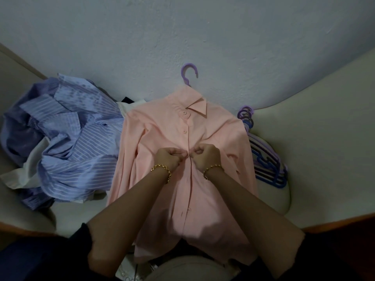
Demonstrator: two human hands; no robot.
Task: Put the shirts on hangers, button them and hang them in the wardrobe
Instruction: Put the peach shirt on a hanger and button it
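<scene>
Pink shirt [182, 189] lies flat on its lilac hanger [189, 75], left hand [167, 157] and right hand [206, 157] knuckle to knuckle mid-chest, fingers curled, each pinching a front edge, two buttons [184, 112] above the pinch, striped shirts [67, 138] heaped left of it, spare hangers [265, 159] right.

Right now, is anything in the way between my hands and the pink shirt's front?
Nothing visible. The left hand and right hand pinch the pink shirt at its front opening. The striped shirts lie off to the left, the spare hangers to the right.
</scene>
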